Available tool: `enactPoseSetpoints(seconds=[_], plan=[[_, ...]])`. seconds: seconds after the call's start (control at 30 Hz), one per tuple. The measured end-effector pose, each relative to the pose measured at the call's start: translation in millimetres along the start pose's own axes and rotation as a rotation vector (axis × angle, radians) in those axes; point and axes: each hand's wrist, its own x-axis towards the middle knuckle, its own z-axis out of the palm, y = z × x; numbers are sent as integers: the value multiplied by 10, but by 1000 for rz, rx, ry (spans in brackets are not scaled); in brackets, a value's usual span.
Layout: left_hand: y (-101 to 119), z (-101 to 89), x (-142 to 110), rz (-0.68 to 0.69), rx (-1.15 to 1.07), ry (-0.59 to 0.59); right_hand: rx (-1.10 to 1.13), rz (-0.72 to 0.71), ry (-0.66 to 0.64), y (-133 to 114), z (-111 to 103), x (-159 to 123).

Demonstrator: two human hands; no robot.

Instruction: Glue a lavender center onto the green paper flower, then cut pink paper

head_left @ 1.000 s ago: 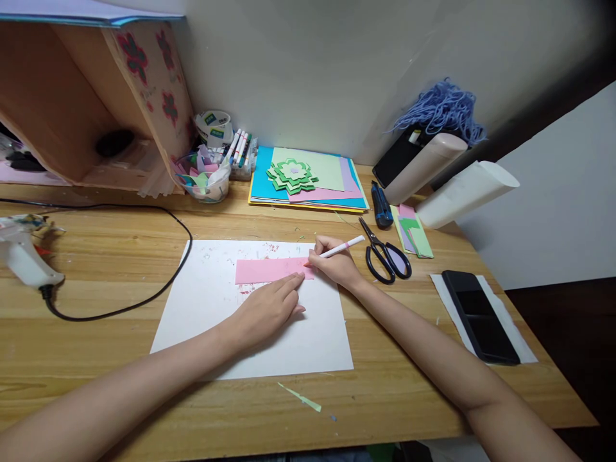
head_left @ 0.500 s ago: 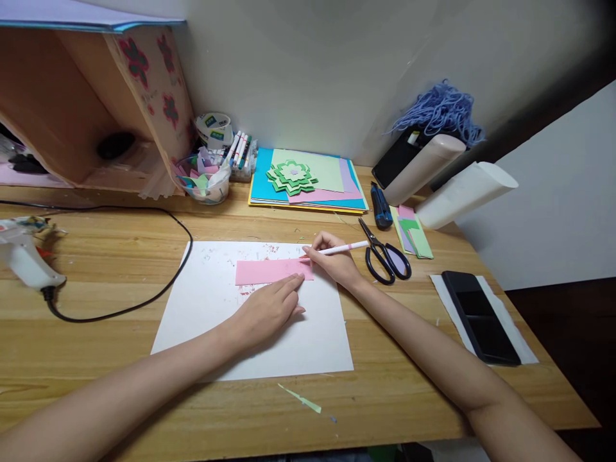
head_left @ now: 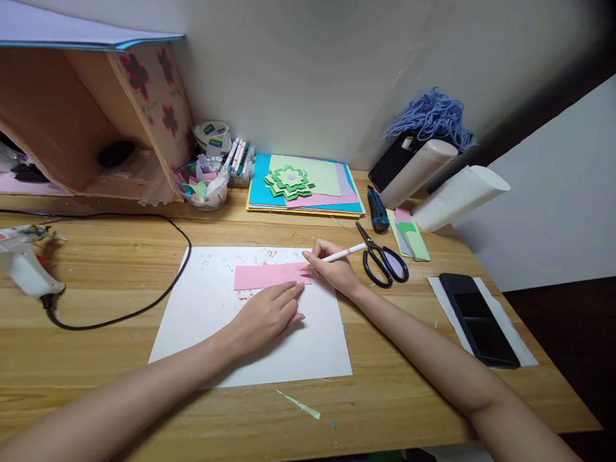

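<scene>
A strip of pink paper (head_left: 262, 276) lies on a larger white sheet (head_left: 202, 340) marked with smudges of colour. My left hand (head_left: 269, 314) rests flat, its outstretched fingertips pressing the strip's lower edge near the right end. Between the fingers of my right hand (head_left: 332, 266) is a white marker (head_left: 347, 252) with a pink band, held slanting. Its tip is at the right part of the pink strip, where faint marks show. Just right of that hand lie black-handled scissors (head_left: 382, 256), their blades partly spread.
A glue gun (head_left: 29, 263) with a black cord stands at left. Behind are a decorated box (head_left: 166, 115), a cup of scraps (head_left: 205, 189), a green paper flower (head_left: 289, 181) on coloured sheets, a utility knife (head_left: 378, 210) and white rolls (head_left: 462, 199). A black phone-like device (head_left: 479, 321) lies right.
The marker's tip has moved slightly down, from the strip's upper edge onto the strip. My left hand keeps its place on the paper. The whole view has shifted a little.
</scene>
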Motion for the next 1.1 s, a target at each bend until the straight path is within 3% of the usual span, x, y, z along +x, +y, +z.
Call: enactPoseSetpoints(seconds=[1.1], plan=[[-1, 23, 2, -51, 17, -24, -72, 11, 63, 102, 13, -17]])
